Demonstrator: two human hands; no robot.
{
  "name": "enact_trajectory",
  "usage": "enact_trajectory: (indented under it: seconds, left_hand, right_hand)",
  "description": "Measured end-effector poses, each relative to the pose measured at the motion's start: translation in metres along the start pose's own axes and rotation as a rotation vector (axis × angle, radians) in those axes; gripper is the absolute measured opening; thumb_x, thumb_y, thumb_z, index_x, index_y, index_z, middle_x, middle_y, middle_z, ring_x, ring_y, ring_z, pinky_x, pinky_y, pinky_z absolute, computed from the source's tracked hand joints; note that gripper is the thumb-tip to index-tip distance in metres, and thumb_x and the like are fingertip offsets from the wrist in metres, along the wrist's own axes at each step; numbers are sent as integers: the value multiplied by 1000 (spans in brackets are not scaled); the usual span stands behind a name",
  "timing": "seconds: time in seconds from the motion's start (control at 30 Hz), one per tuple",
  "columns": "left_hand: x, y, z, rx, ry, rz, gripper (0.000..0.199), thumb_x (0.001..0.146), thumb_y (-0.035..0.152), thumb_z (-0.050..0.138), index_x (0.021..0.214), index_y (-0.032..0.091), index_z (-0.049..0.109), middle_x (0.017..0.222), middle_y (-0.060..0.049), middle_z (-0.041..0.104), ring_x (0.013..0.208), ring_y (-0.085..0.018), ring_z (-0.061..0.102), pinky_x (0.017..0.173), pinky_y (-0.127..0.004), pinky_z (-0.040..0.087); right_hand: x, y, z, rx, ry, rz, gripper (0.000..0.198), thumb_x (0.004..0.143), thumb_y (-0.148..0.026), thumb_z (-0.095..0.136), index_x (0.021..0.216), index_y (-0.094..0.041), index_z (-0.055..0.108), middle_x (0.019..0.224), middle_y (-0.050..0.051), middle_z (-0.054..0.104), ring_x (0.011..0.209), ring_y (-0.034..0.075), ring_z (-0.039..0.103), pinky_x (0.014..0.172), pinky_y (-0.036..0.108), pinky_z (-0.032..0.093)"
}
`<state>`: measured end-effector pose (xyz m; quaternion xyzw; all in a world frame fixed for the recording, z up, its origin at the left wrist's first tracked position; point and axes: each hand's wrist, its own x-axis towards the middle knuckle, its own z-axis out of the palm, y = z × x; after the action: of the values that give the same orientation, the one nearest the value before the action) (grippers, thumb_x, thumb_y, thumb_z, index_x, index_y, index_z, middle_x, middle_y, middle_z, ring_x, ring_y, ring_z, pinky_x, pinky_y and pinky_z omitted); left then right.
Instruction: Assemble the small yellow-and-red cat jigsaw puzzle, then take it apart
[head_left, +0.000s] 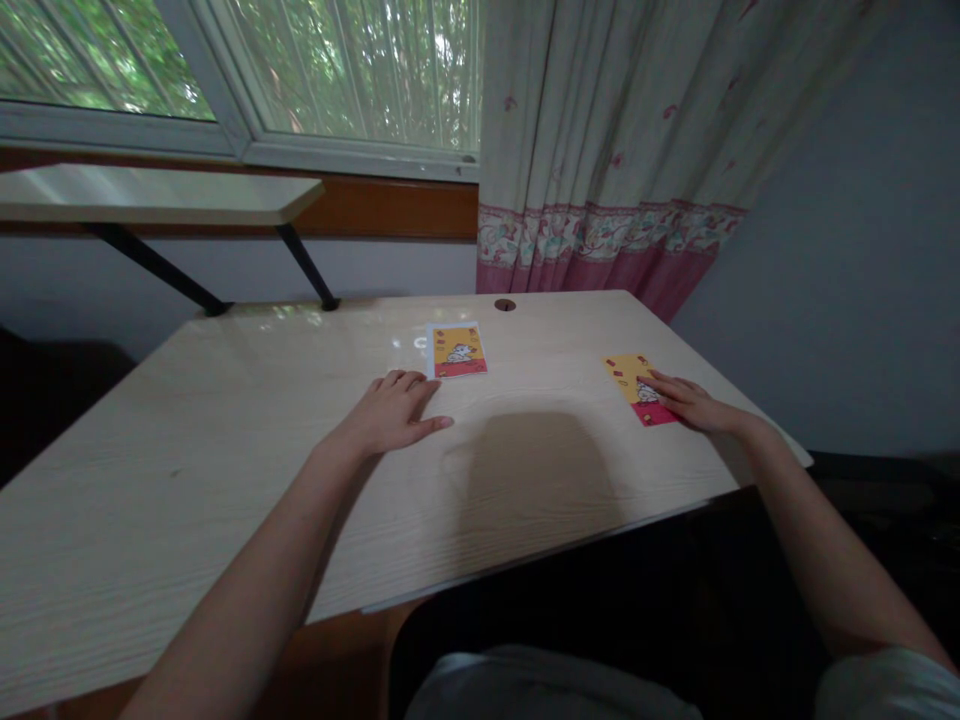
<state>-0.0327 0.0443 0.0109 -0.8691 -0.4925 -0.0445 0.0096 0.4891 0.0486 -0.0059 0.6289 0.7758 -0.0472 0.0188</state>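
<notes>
My left hand (391,410) rests on the light wooden desk, fingers spread and thumb stretched out, with nothing in it. Just beyond its fingertips lies a card with a white border (459,366), printed yellow above and red below with a white cartoon animal. On the right lies a similar yellow and red card (625,376), turned at an angle. My right hand (691,402) is laid over that card's right side, its fingers stretched out and covering part of the printed animal.
The desk (225,480) has a round cable hole (505,305) near its back edge. A raised shelf (165,195) on black supports stands at the back left. Behind the desk are a window (360,70) and a curtain (600,130); a wall is on the right.
</notes>
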Motion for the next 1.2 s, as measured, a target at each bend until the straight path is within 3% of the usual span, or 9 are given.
enact_trajectory:
  seconds: [0.17, 0.37, 0.47, 0.6, 0.77, 0.9, 1.03, 1.2]
  left_hand:
    - [0, -2, 2, 3, -2, 2, 69, 79, 70, 32, 125, 21, 47, 121, -15, 51, 111, -33, 44, 88, -45, 36]
    - [0, -1, 0, 1, -28, -29, 71, 79, 71, 30, 126, 20, 47, 123, -15, 51, 112, -33, 44, 89, -46, 36]
    - [0, 0, 0, 9, -35, -53, 71, 80, 70, 28, 126, 19, 48, 123, -15, 50, 112, -34, 43, 89, -47, 36]
    - [1, 1, -1, 15, -30, -58, 66, 83, 66, 28, 124, 20, 49, 123, -14, 51, 111, -32, 44, 89, -45, 36]
    - [-1, 0, -1, 26, -2, -73, 58, 87, 60, 26, 120, 21, 53, 118, -12, 54, 108, -30, 47, 87, -44, 37]
    - [-2, -1, 0, 14, 14, -96, 53, 88, 56, 28, 118, 22, 55, 114, -11, 56, 104, -28, 49, 87, -43, 38]
    - [0, -1, 2, -4, 11, -104, 52, 87, 56, 29, 115, 20, 56, 114, -11, 55, 102, -27, 51, 86, -41, 39]
    - [1, -4, 4, -30, 29, -98, 51, 88, 55, 31, 113, 19, 57, 114, -11, 56, 102, -27, 51, 87, -41, 40]
  right_hand:
    - [0, -3, -3, 46, -101, 22, 56, 84, -39, 24, 138, -26, 36, 145, 2, 30, 131, 26, 32, 107, 46, 28]
    - [2, 7, -3, 76, -44, -44, 54, 83, -38, 31, 134, -27, 41, 142, 3, 37, 127, 26, 39, 105, 48, 32]
    - [11, -12, -9, 91, 23, -101, 52, 84, -36, 30, 130, -20, 47, 136, 8, 45, 128, 26, 38, 104, 46, 32]
    - [36, -97, -14, 117, 154, -284, 45, 88, -29, 28, 127, -19, 50, 133, 7, 49, 125, 21, 42, 105, 41, 31]
    - [76, -236, -11, 124, 54, -543, 46, 88, -19, 32, 133, -17, 41, 137, 8, 44, 126, 21, 38, 104, 41, 29]
    - [94, -291, -5, 107, 83, -540, 46, 91, -25, 30, 137, -19, 33, 142, 9, 36, 130, 23, 32, 106, 48, 24]
    - [99, -279, -2, 53, 62, -457, 44, 94, -33, 25, 133, -19, 39, 139, 11, 40, 128, 25, 35, 106, 57, 16]
    - [109, -191, -8, 50, 36, -240, 46, 94, -35, 20, 133, -20, 40, 141, 11, 38, 129, 27, 33, 102, 63, 17]
